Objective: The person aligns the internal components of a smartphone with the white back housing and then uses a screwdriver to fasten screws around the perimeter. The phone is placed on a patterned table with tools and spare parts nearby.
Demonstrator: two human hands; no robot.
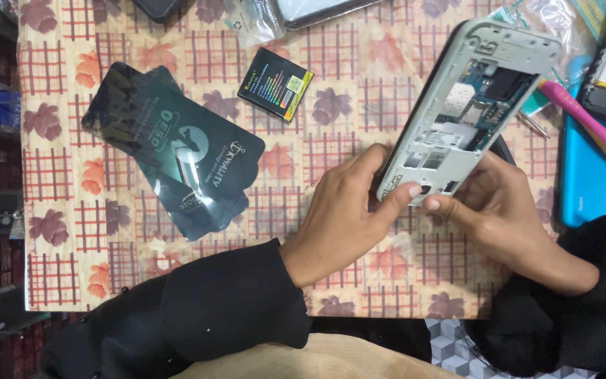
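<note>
Both hands hold a grey mobile phone (471, 105) with its back cover off, so the circuit board and empty battery bay show. My left hand (345, 210) grips its lower left edge, thumb pressed on the bottom of the frame. My right hand (499, 210) supports the lower right corner from beneath, fingertips at the bottom edge. The phone is tilted, its top toward the upper right. A black phone battery (275, 83) with a coloured label lies apart on the table, up and left of the phone.
A dark antistatic pouch (177, 147) lies at left on the leaf-patterned tablecloth (64, 231). A pink tool (590, 123) and a blue phone back (590, 182) sit at right. Another dark phone (317, 10) and plastic bags lie along the top edge.
</note>
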